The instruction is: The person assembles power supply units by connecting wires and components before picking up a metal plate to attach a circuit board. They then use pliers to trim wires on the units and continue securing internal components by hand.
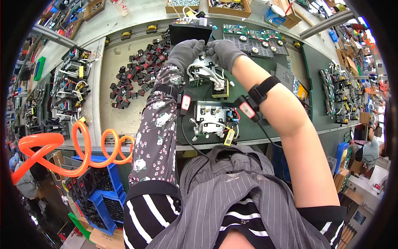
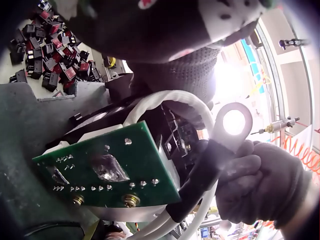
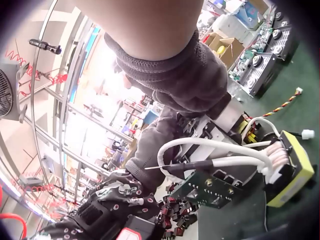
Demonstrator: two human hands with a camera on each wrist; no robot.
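Both hands wear grey gloves and meet at the far end of a circuit board assembly (image 1: 203,70). My left hand (image 1: 184,54) grips it from the left, my right hand (image 1: 226,54) from the right with curled fingers; the fingertips are mostly hidden. In the left wrist view the assembly's green board (image 2: 110,170) faces the camera, tilted. A ring terminal (image 2: 220,125) on a black-sleeved white cable sticks up in front of the right hand. A yellow-wrapped transformer (image 3: 290,170) hangs on white leads at the assembly's near side. Just beyond the hands stands a black case (image 1: 188,34).
A second board assembly (image 1: 213,118) lies nearer the body. Many black-and-red rocker switches (image 1: 137,70) are heaped to the left. Boards with black plates (image 1: 257,43) lie at the far right. An orange coiled hose (image 1: 85,149) crosses the left front, above blue bins (image 1: 103,203).
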